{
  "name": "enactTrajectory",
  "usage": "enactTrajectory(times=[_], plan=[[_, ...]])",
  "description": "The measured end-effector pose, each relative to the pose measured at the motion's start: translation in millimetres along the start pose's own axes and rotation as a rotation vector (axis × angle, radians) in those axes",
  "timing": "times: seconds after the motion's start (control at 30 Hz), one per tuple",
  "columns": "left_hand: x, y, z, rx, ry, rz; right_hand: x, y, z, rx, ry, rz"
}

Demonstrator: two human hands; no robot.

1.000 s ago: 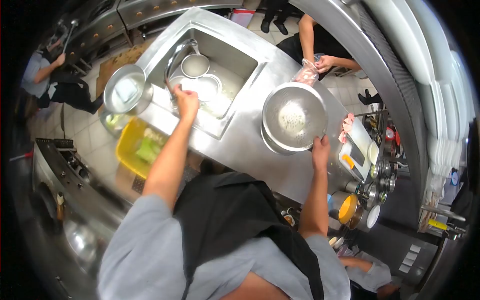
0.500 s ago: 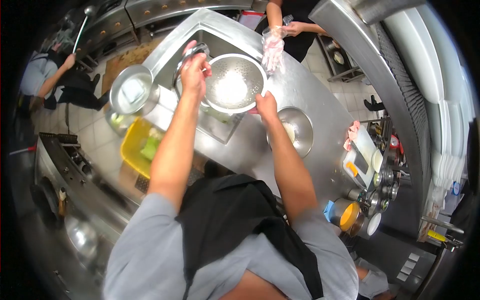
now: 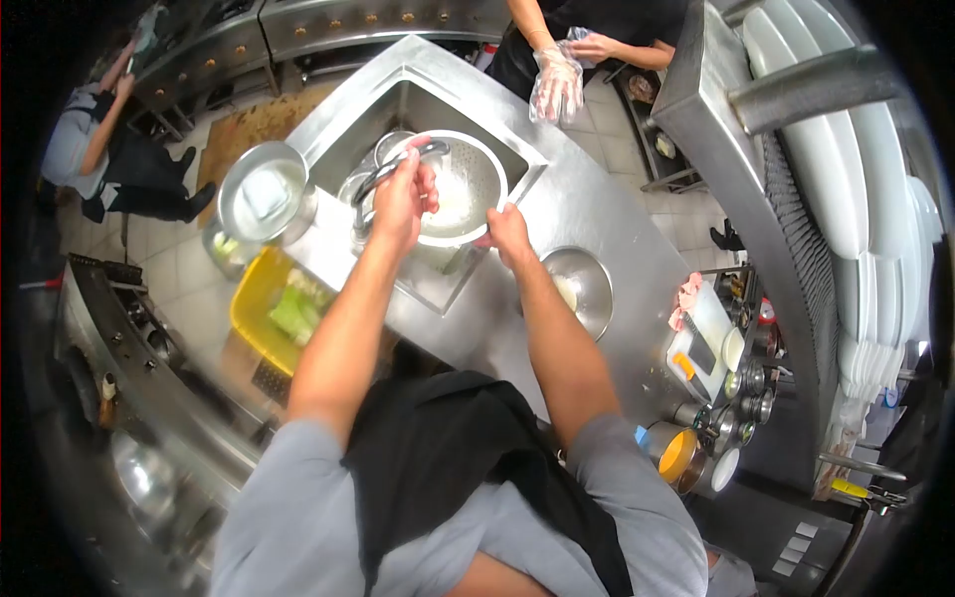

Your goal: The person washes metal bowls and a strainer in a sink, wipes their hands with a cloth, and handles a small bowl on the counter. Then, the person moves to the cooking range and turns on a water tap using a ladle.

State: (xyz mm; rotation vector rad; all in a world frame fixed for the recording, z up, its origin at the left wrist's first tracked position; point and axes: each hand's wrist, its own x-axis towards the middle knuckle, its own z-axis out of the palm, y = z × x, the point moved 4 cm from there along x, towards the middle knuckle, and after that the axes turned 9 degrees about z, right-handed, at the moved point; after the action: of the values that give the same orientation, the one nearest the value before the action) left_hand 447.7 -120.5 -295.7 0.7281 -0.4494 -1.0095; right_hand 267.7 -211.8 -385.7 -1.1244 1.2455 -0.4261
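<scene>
My left hand (image 3: 404,206) is at the tap (image 3: 434,149), fingers curled; I cannot tell whether they grip it. Just right of them, over the sink (image 3: 416,98), is the round colander (image 3: 473,191), no long axis, inside facing me. My right hand (image 3: 510,237) is nearer it, fingers clamped on its rim. Further right, a bowl (image 3: 590,289) sits on the counter (image 3: 637,259).

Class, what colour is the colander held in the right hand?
The colander is silvery grey, best seen in the head view.
</scene>
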Motion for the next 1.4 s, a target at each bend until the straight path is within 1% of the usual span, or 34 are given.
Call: enactTrajectory(times=[0.1,0.23,0.3,0.33,0.4,0.43,0.47,0.5,0.53,0.57,0.63,0.7,0.73,0.77,0.8,0.83,0.87,0.97,1.07,1.2,1.27,1.3,1.37,1.4], plan=[[-3,1,-1,0.025,-0.035,-0.026,-3,-2,3,0.027,-0.011,-0.003],[-5,6,-1,0.02,-0.051,-0.028,1,-3,5,0.028,0.068,-0.044],[-7,7,-2,0.004,-0.063,-0.025,11,-2,3,-0.02,0.131,-0.088],[-9,5,-3,-0.005,-0.045,-0.054,11,-7,2,-0.108,0.163,-0.123],[-11,-11,-18,0.011,0.004,-0.148,10,-15,1,-0.15,0.184,-0.161],[-15,-9,-22,0.006,0.004,-0.139,9,-21,-1,-0.188,0.211,-0.19],[-24,-8,-25,0.117,-0.031,-0.133,9,-24,-3,-0.193,0.21,-0.197],[-35,-8,-30,0.229,-0.065,-0.129,8,-27,-8,-0.128,0.239,-0.189],[-45,-10,-39,0.251,-0.083,-0.14,7,-30,-13,-0.063,0.268,-0.182],[-57,-11,-48,0.306,-0.111,-0.144,9,-32,-20,-0.067,0.269,-0.185],[-84,-18,-73,0.379,-0.127,-0.186,7,-41,-33,-0.596,0.495,-0.42],[-115,-22,-96,0.435,-0.093,-0.275,-4,-49,-29,-0.56,0.499,-0.426],[-130,-22,-106,0.473,-0.072,-0.328,-6,-50,-26,-0.684,0.501,-0.471],[-143,-23,-115,0.473,-0.073,-0.329,-7,-51,-23,-0.808,0.501,-0.517],[-157,-28,-127,0.473,-0.052,-0.373,-7,-49,-23,-0.807,0.5,-0.516],[-167,-31,-138,0.473,-0.029,-0.417,-7,-47,-22,-0.874,0.517,-0.545],[-174,-33,-146,0.475,-0.022,-0.417,-6,-46,-20,-0.941,0.529,-0.573],[-188,-35,-162,0.51,0.025,-0.49,-6,-40,-14,-1.005,0.567,-0.603],[-185,-33,-170,0.512,0.056,-0.437,-5,-37,-12,-0.956,0.592,-0.573],[-177,-26,-169,0.502,0.131,-0.438,15,-29,-7,-0.879,0.594,-0.495],[-175,-23,-172,0.492,0.151,-0.411,35,-14,-7,-0.765,0.566,-0.457],[-176,-21,-174,0.497,0.153,-0.414,46,-5,-5,-0.761,0.563,-0.454],[-179,-18,-179,0.496,0.202,-0.394,56,5,0,-0.505,0.518,-0.307],[-181,-17,-181,0.5,0.205,-0.395,62,14,-1,-0.377,0.388,-0.116]])
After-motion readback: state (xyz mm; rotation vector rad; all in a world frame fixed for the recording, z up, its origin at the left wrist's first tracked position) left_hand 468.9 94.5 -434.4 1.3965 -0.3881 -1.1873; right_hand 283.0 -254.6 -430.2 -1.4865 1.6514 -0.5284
